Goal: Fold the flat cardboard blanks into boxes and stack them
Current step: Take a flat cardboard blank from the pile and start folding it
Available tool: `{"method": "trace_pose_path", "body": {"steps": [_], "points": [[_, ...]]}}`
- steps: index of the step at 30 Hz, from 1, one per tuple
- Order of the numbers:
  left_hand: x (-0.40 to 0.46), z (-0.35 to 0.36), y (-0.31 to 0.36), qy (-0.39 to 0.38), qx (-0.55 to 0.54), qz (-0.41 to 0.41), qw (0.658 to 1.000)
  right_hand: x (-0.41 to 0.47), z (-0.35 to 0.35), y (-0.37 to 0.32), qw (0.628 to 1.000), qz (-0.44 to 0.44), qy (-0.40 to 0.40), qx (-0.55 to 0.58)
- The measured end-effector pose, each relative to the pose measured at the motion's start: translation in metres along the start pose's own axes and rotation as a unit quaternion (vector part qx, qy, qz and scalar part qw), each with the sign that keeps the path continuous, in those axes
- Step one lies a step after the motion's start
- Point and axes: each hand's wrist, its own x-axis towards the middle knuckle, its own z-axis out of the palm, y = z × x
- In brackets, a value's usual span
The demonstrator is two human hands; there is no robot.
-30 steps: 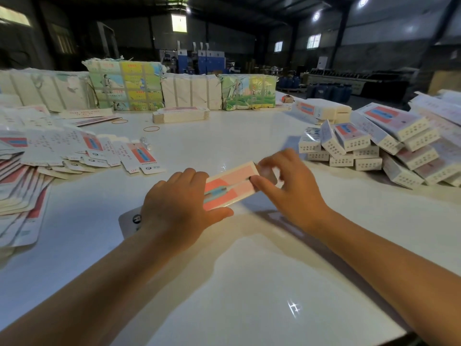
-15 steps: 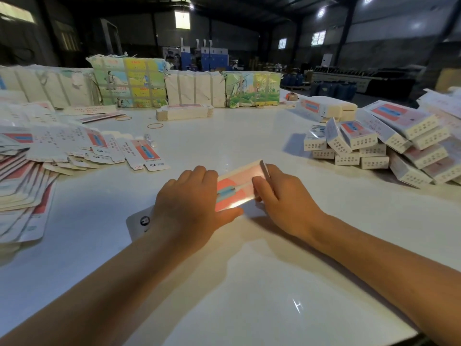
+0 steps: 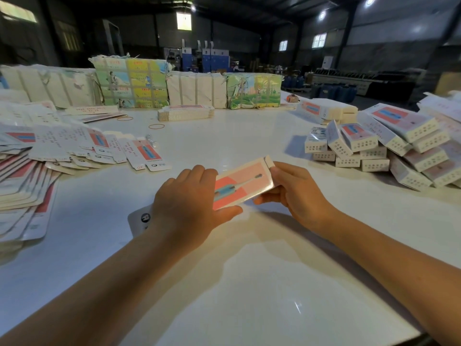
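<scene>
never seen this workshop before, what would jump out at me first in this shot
Dead centre, a left hand and a right hand hold a pink box with a toothbrush picture just over the white table, its end flap open at the far end. To the right lies a heap of folded boxes; to the left, fanned flat blanks.

Glossy printed cardboard on box (image 3: 240, 186), sheen along near edge. Smooth white counter (image 3: 249, 283), semi-gloss, light glare spots. Flat blanks (image 3: 139, 153) thin coated card, printed. Folded boxes (image 3: 359, 141) same card. Rubber bands (image 3: 156, 126) thin, matt. Far bundles (image 3: 132, 83) paper-wrapped, wrinkled.
</scene>
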Motion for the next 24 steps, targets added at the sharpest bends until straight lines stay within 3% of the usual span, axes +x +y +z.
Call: {"method": "trace_pose_path", "body": {"steps": [8, 13, 24], "points": [[0.0, 0.004, 0.0, -0.013, 0.058, 0.027, 0.998, -0.004, -0.002, 0.002, 0.991, -0.044, 0.025, -0.123], [0.001, 0.004, 0.001, 0.011, 0.045, 0.022, 0.999, -0.013, 0.011, 0.006, 0.945, -0.121, 0.03, -0.301], [0.001, -0.002, 0.003, 0.019, 0.026, 0.013, 0.999, -0.016, 0.008, 0.001, 0.944, -0.128, -0.041, -0.301]]}}
